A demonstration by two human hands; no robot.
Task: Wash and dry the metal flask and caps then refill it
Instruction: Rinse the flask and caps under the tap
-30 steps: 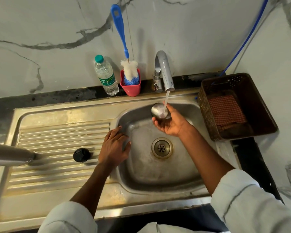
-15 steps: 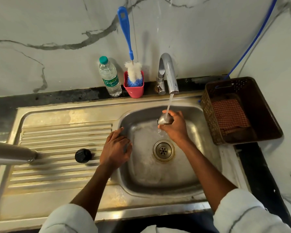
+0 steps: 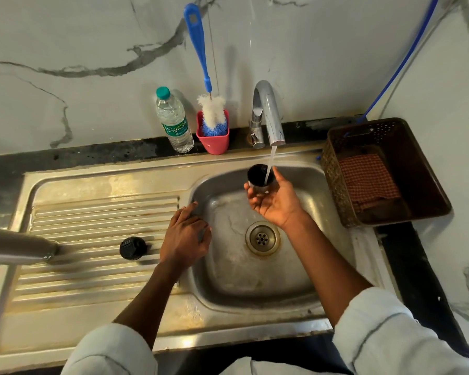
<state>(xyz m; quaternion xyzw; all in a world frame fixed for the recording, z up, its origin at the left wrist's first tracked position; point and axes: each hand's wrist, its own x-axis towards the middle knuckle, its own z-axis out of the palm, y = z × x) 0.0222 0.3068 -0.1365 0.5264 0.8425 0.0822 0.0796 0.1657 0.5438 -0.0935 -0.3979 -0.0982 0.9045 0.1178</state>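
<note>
My right hand (image 3: 275,201) holds the metal cup cap (image 3: 260,177) palm up under the tap (image 3: 268,115), its dark opening facing up. Running water falls into the cap. My left hand (image 3: 186,236) rests flat on the left rim of the sink basin (image 3: 228,266), holding nothing. The black inner cap (image 3: 132,248) stands on the ribbed drainboard (image 3: 92,226). The metal flask (image 3: 16,249) lies on its side at the left edge, its mouth toward the black cap and part of its body out of view.
A water bottle (image 3: 173,123) and a pink holder (image 3: 214,139) with a blue-handled bottle brush (image 3: 198,44) stand behind the sink. A brown basket (image 3: 406,147) with a checked cloth (image 3: 368,177) sits at the right. The drain (image 3: 262,238) is mid-basin.
My right hand turned the metal cap over, from mouth down in the stream to mouth up, and raised it toward the spout. My left hand stayed on the basin rim.
</note>
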